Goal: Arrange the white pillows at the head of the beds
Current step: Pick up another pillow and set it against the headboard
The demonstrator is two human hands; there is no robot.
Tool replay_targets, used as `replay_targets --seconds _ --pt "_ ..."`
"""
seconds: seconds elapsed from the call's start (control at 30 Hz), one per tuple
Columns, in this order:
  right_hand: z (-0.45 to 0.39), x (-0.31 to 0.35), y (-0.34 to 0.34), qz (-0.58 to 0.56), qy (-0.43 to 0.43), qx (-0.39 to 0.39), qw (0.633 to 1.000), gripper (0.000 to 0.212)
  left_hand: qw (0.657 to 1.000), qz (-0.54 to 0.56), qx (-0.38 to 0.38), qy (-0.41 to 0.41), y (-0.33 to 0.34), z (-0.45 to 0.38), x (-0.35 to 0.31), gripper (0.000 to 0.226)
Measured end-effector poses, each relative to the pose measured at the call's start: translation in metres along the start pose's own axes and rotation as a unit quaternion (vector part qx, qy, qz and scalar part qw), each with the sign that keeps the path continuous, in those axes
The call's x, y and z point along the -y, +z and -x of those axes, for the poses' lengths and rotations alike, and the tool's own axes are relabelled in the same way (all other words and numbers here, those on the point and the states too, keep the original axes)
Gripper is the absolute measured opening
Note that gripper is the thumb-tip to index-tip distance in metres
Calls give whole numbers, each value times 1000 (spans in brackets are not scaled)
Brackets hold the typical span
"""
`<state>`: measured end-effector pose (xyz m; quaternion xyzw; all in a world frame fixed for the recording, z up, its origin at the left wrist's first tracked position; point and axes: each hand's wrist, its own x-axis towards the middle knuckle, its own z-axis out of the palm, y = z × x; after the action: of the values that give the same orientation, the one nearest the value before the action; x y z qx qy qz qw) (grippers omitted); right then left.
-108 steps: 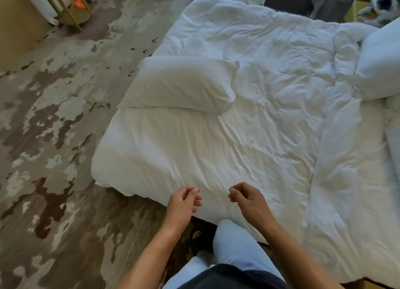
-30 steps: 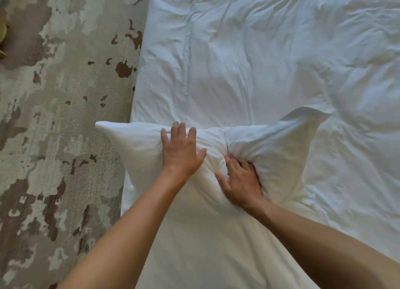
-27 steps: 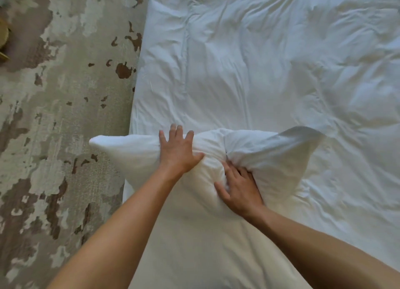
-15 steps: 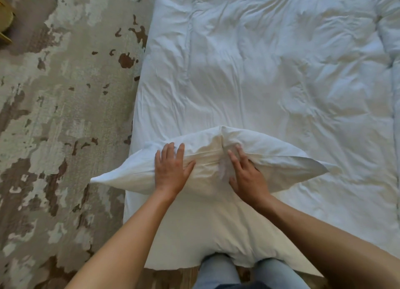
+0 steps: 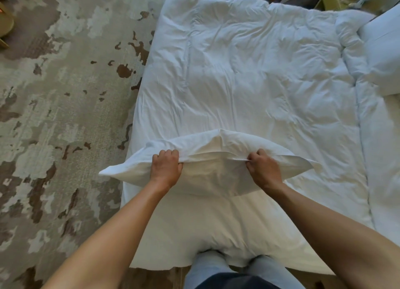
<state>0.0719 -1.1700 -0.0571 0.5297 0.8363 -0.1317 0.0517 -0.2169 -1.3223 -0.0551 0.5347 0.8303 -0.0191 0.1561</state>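
A white pillow [image 5: 214, 169] is held up on edge over the near part of the bed [image 5: 249, 76], which is covered by a rumpled white duvet. My left hand [image 5: 166, 167] grips the pillow's upper edge left of its middle. My right hand [image 5: 263, 168] pinches the same edge further right. The pillow's left corner sticks out past the bed's side over the carpet. Another white pillow [image 5: 385, 48] lies at the far right, partly cut off by the frame.
A patterned beige and brown carpet [image 5: 54, 115] fills the left side. A wooden furniture leg [image 5: 4, 28] shows at the far left edge. A second white duvet [image 5: 383, 158] runs along the right. My legs stand against the bed's near edge.
Both hands went from flat on the pillow to fists closed on its upper edge and spread further apart. The pillow has been lifted slightly and the view has pulled back.
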Motion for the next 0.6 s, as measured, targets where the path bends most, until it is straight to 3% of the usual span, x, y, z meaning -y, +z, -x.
replay_targets --seconds 0.23,0.4,0.6 --pt "38 -16 -7 -124 23 -37 991 11 996 83 7 33 -7 14 5 13" --pt "60 -32 -21 -188 18 -86 978 10 996 65 -20 51 -27 30 -2 27" --pt "88 -72 -41 -233 16 -132 963 11 996 46 -54 49 -55 57 -49 27"
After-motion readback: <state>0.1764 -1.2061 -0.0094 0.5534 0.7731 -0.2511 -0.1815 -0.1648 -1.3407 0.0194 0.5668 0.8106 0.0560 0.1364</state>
